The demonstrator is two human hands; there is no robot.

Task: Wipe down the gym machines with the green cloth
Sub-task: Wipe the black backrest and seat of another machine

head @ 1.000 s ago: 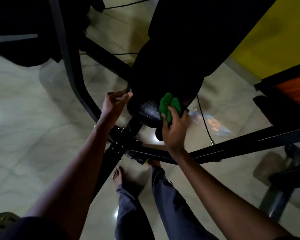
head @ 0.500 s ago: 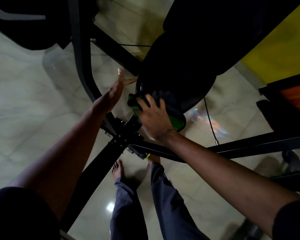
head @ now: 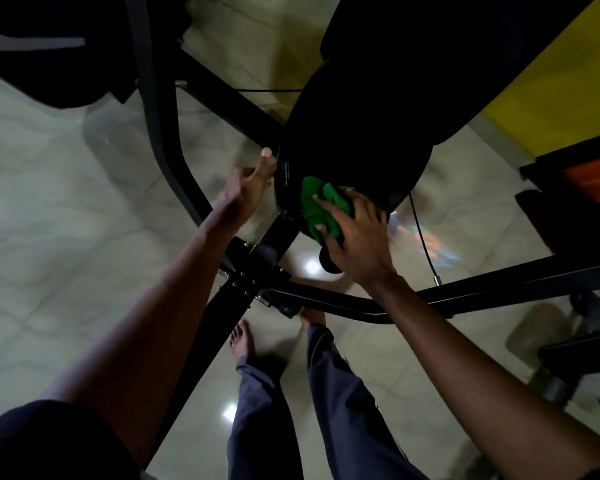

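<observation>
Since half a second ago our right hand (head: 359, 237) has slid back along the lower end of the machine's black pad (head: 354, 161), so more of the green cloth (head: 314, 216) now shows ahead of it. Our left hand (head: 246, 192), which was lifted clear with fingers straight, has come in against the pad's left edge. Its fingers (head: 266, 157) are straight and close together, one tip touching that edge. We press the cloth flat on the pad's rounded lower left part with the right fingers (head: 321, 199) spread apart over it; it lies bunched under them. Below the pad the black frame (head: 257, 268) crosses over the pale glossy floor (head: 66, 220), and a thin cable (head: 421, 233) hangs just right of the pad.
</observation>
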